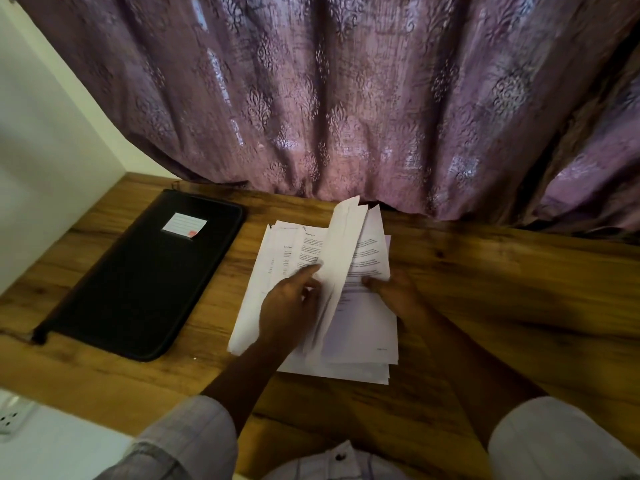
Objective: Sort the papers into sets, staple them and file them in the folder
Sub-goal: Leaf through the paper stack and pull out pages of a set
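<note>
A loose pile of white printed papers [360,334] lies on the wooden table in the middle of the head view. My left hand [291,303] holds a few sheets lifted on edge [341,258], its index finger stretched onto the page below. My right hand [394,292] pinches the lower edge of a printed sheet [372,251] on the pile's right side. A black zipped folder [138,282] with a small white label lies closed to the left, apart from the papers. No stapler is in view.
A purple patterned curtain [346,98] hangs along the table's far edge. A white wall [45,150] borders the left side. A white power strip [10,415] sits at the lower left. Bare wooden table [519,289] extends to the right of the papers.
</note>
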